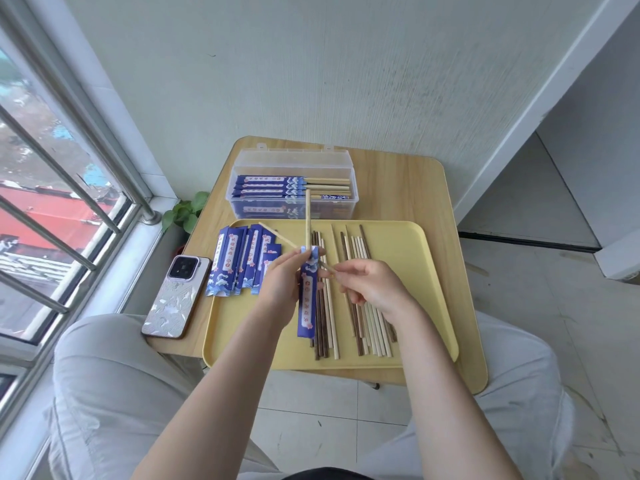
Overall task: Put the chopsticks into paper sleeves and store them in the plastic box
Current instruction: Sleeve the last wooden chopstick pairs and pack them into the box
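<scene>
The left hand (pixel 282 275) is gripping a blue paper sleeve (pixel 307 299) with wave and blossom print and red characters too small to read, one pale chopstick (pixel 307 216) standing in it. The right hand (pixel 370 284) is pinching a second pale chopstick (pixel 277 234) over the yellow tray (pixel 426 271). Filled sleeves are lying in the plastic box (pixel 294 157) on the table (pixel 408 188).
</scene>
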